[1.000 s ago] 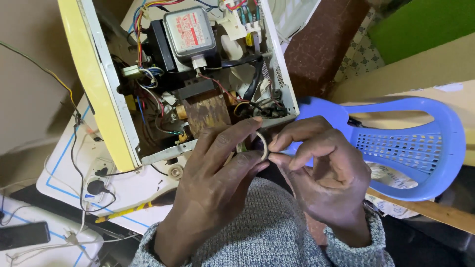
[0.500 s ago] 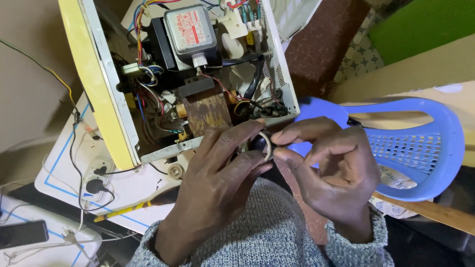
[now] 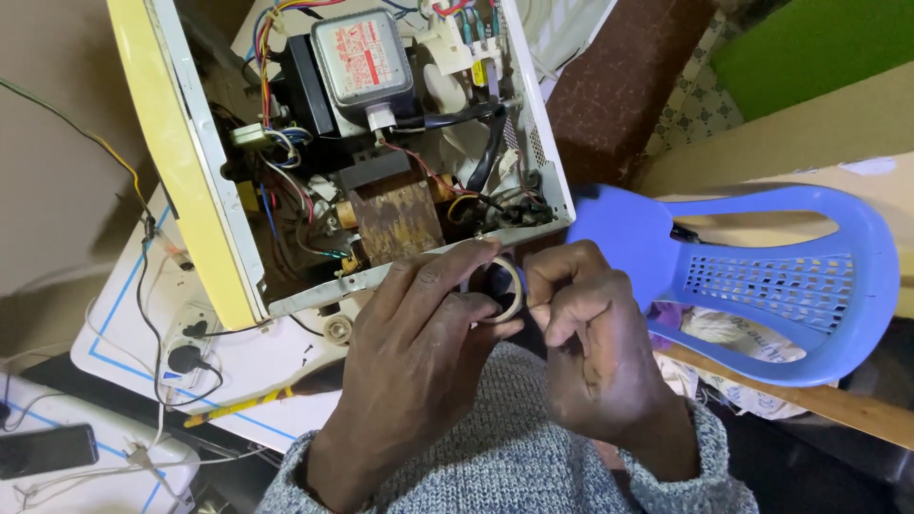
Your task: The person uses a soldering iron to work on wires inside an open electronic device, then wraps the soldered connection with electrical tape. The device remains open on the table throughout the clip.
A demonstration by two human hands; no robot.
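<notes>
Tape roll, one only, is held just in front of the opened appliance, close to the chest, so that both hands can work on it. It is pinched at its rim by the left hand, while the right hand is closed at its edge, thumb and forefinger seemingly picking at the tape end. Two hands are counted, one appliance with its casing off, one blue chair, one phone.
</notes>
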